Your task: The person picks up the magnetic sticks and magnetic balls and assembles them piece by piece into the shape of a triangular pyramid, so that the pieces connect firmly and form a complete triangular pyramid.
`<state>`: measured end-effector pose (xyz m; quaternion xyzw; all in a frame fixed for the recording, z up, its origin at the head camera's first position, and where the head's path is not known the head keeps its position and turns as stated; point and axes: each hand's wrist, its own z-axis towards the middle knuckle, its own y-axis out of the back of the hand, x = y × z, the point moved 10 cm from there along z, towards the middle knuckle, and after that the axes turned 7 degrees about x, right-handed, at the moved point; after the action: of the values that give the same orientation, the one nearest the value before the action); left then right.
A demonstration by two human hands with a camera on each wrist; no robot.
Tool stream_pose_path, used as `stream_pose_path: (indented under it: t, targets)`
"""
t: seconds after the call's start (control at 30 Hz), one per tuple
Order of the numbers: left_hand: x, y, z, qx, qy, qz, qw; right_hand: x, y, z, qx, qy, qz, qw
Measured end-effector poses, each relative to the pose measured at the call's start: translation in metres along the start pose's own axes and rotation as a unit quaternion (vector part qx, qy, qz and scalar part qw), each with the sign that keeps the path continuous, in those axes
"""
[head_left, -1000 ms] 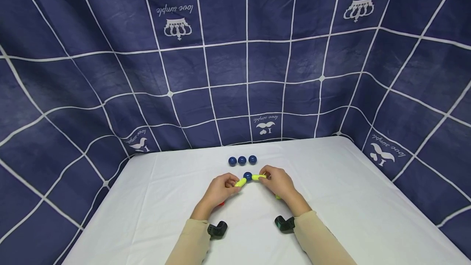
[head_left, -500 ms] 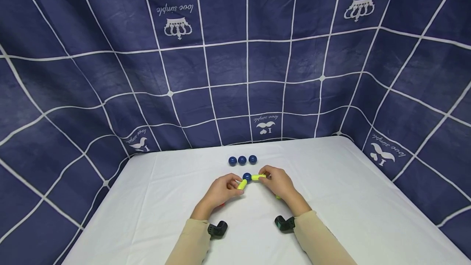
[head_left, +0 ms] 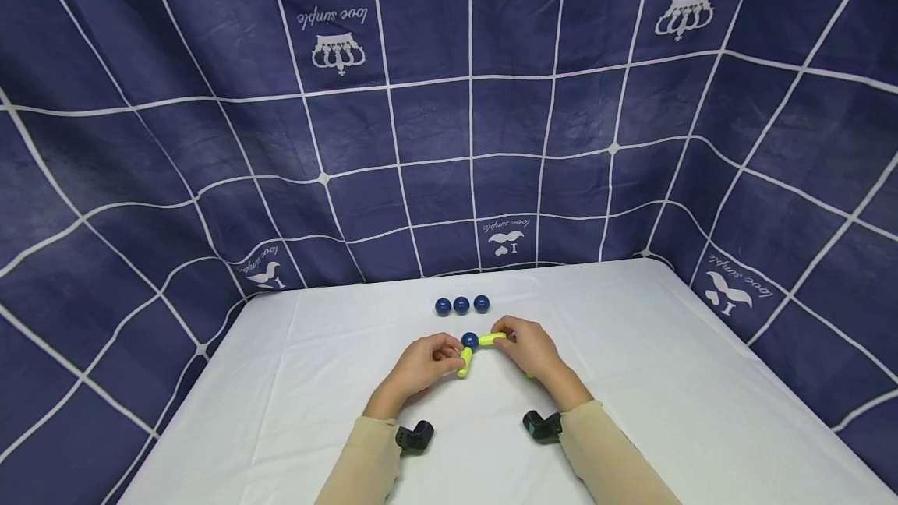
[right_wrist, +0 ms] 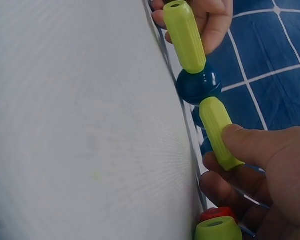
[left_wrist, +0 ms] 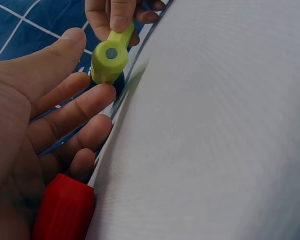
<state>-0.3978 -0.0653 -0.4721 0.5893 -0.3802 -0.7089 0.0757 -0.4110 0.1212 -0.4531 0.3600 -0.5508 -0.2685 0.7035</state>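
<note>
In the head view a dark blue ball (head_left: 470, 340) joins two yellow-green ribbed rods at an angle. My right hand (head_left: 529, 345) pinches the right rod (right_wrist: 219, 131) between thumb and fingers. The left rod (head_left: 464, 363) points back toward me from the ball. My left hand (head_left: 423, 362) is beside that rod; in the left wrist view its thumb stands apart from the rod's end (left_wrist: 110, 57), while a fingertip lies at or against the rod's lower side. A red rod (left_wrist: 65, 210) is under the left palm, partly hidden.
Three dark blue balls (head_left: 461, 305) lie in a row beyond the hands on the white cloth (head_left: 316, 411). Below the right hand are another yellow-green rod (right_wrist: 219, 230) and a red piece (right_wrist: 217, 214). A blue checked curtain (head_left: 435, 123) stands behind the table.
The left rod has swung from pointing leftward to pointing toward me, and the ball has shifted slightly left and nearer. The left thumb now stands off the rod. My right hand barely moved.
</note>
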Motion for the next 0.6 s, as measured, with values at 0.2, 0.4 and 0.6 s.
stream_pose_path:
  t: [0.2,0.4,0.6]
  targets:
    - [0.0006,0.0027,-0.0004,-0.018,0.0,0.006,0.9998,0.0027,-0.0035,0.0005,0.011,0.007,0.002,0.9999]
    - [0.0024,0.0086,0.001,-0.048,-0.006,0.015,0.9987,0.0061,-0.0067,0.001,0.018,0.02,0.013,0.9996]
    - [0.0005,0.008,0.0018,-0.041,-0.013,0.03,0.9986,0.01,-0.0104,0.0016,0.024,0.033,0.021,0.9989]
